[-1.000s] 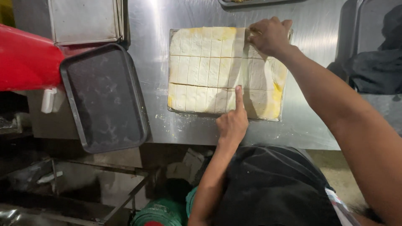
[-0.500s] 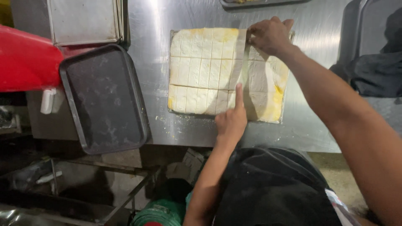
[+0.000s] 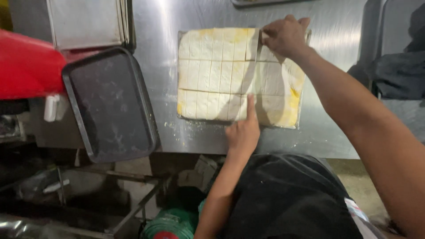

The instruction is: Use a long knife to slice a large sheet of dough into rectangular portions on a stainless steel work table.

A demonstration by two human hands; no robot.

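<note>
A pale, square slab (image 3: 212, 75) with yellowish edges lies on the steel table (image 3: 155, 88), scored into several strips and rows. My right hand (image 3: 285, 35) is at the slab's far right corner, closed on the end of a long thin blade (image 3: 251, 66). The blade runs slanted across the slab toward me. My left hand (image 3: 242, 132) rests at the slab's near edge. Its index finger points away from me and presses down at the blade's near end, and the other fingers are curled. The slab's right part is partly hidden by my right arm.
A dark empty baking tray (image 3: 110, 106) overhangs the table's left edge. A steel box (image 3: 86, 22) stands behind it, and a red object (image 3: 26, 66) is at the far left. Under the table are a metal frame and a green round thing (image 3: 170, 225).
Both hands stay almost where they were. The blade now shows clearly slanted across the slab, and my left index finger has slid a little toward me.
</note>
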